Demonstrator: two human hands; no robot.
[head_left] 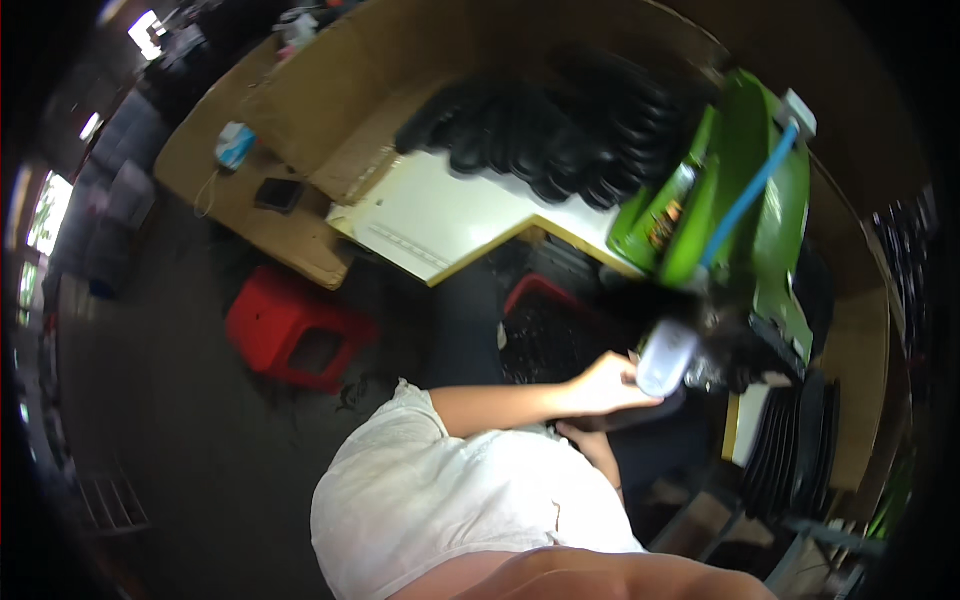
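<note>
Near the green machine, my left hand [604, 386] reaches across to the right, its fingers closed at a blurred, pale, rounded piece [667, 358]; I cannot make out its kind. This piece is close to the dark working part [730, 350] of the green machine [750, 215]. Below it, my right hand [588, 440] is partly hidden by my body and touches the end of a long, dark, flat piece [635, 414]. Its thumb or finger lies along that end. How firmly it grips is hidden.
Many black curved pieces [545, 135] lie heaped on a white worktop [410, 215]. A blue tube [750, 195] runs down the machine. Under the worktop's edge is a red-rimmed dark basket [545, 330]. Left stand a red stool [300, 330] and a cardboard-coloured bench with a phone [279, 195].
</note>
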